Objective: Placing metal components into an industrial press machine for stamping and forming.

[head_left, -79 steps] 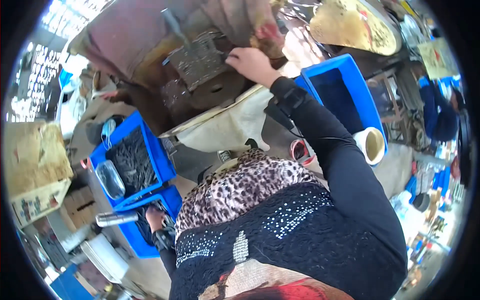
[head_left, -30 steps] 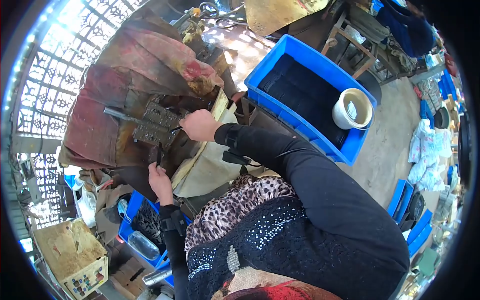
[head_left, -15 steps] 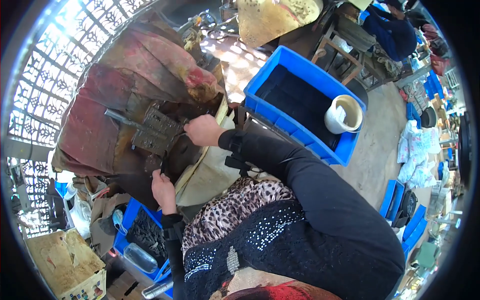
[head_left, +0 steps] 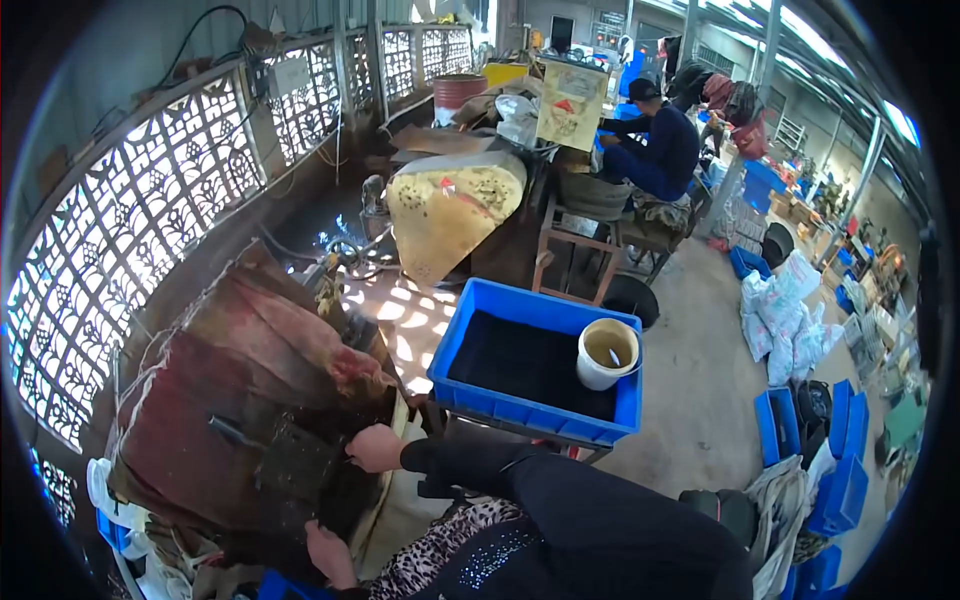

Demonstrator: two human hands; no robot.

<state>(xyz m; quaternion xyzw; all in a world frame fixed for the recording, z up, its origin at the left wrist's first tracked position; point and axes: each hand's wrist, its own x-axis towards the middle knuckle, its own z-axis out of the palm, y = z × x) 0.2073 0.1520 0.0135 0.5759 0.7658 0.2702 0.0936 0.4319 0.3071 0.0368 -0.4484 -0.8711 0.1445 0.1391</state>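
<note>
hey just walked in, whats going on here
A person has both hands at a cloth-draped machine: the right hand is beside its dark block, the left hand is at the near side. It is too dark to tell what either grips. Beyond the right arm is a blue bin with a white bucket in it. Farther off, a co-worker sits.

Shadowed machine bed (head_left: 345, 492), blocky metal fixture (head_left: 293, 462) on it, concrete floor (head_left: 685, 400) bearing white plastic sacks (head_left: 785, 325), blue bins (head_left: 778, 428)
</note>
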